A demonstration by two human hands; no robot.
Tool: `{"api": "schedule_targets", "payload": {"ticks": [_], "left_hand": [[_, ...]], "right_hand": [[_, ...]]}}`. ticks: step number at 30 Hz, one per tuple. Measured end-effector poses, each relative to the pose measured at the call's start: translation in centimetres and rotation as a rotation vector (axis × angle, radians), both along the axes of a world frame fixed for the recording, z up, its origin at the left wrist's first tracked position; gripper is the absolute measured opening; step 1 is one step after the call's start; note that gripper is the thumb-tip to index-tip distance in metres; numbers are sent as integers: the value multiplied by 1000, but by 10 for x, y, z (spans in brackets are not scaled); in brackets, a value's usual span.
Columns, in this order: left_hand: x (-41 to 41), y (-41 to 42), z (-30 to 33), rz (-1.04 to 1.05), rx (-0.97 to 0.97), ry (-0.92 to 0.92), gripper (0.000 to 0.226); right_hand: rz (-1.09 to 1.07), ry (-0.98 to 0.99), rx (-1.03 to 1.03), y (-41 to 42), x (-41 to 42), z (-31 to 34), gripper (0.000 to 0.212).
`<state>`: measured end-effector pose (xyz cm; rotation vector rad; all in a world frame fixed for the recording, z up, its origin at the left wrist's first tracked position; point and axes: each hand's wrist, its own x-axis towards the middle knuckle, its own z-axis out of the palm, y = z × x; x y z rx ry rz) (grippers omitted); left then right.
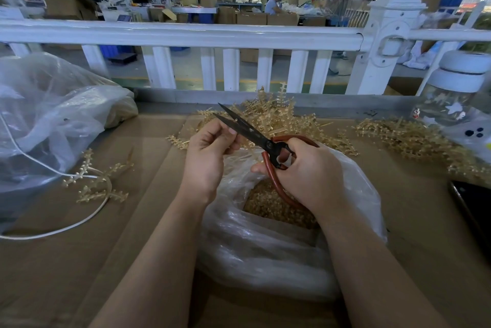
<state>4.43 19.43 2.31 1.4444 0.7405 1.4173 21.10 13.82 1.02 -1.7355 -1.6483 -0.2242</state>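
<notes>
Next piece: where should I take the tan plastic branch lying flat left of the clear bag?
Pinch the tan plastic branch at its thin central stem, straight down from above: it lies flat on the brown cardboard, its side teeth stubby. Avoid the white cable crossing it.

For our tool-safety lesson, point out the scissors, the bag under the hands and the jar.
scissors [249, 132]: head view, on the blades.
bag [265, 256]: head view, on its near clear wall.
jar [449, 104]: head view, on its glass side.
</notes>
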Motion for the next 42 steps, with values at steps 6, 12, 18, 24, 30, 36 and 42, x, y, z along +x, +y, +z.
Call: {"api": "schedule_targets", "payload": {"ticks": [6, 12, 18, 24, 30, 36, 42], "left_hand": [[3, -1, -1, 5, 44, 37, 15], [4, -2, -1, -73, 63, 28, 20], [3, -1, -2, -92, 76, 17, 17], [2, -2, -3, -78, 63, 26, 19], [2, -1, -1, -54, -76, -37, 17], [-1, 1, 3, -58, -309, -230, 20], [-1, 0, 5, -138, -366, -310, 24]], "right_hand": [[30, 45, 9, -1, 0, 1, 75], [68, 83, 15, -1, 0, -1, 73], [106, 122, 34, -1, -1, -1, 63], [113, 145, 31, -2, -1, 0, 66], [105, 129, -23, 0, -2, 0, 68], [155, 337, 39, 0, -5, -1, 51], [57, 616, 70, 7, 0, -1, 39]]}}
